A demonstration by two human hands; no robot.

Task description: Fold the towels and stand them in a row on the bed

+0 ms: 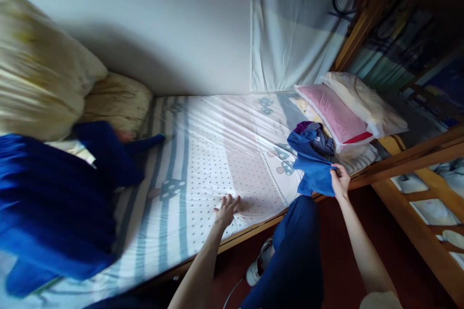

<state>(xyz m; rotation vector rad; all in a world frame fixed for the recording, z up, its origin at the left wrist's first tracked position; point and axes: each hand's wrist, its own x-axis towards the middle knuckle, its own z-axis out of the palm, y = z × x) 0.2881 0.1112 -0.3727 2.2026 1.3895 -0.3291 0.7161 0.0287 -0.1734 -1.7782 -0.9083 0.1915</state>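
Observation:
My left hand presses on the patterned bed sheet near the bed's front edge, its fingers spread and holding nothing. In my right hand is the edge of a blue cloth, pinched between thumb and fingers. That cloth drapes over the sheet towards a small heap of dark grey and purple fabric beside the pillows. What kind of garment the blue cloth is, I cannot tell.
A pink pillow and a pale, plastic-looking bundle lie at the bed's right end. Blue fabric and large cream bundles fill the left. A wooden rail runs along the right; a white curtain hangs behind.

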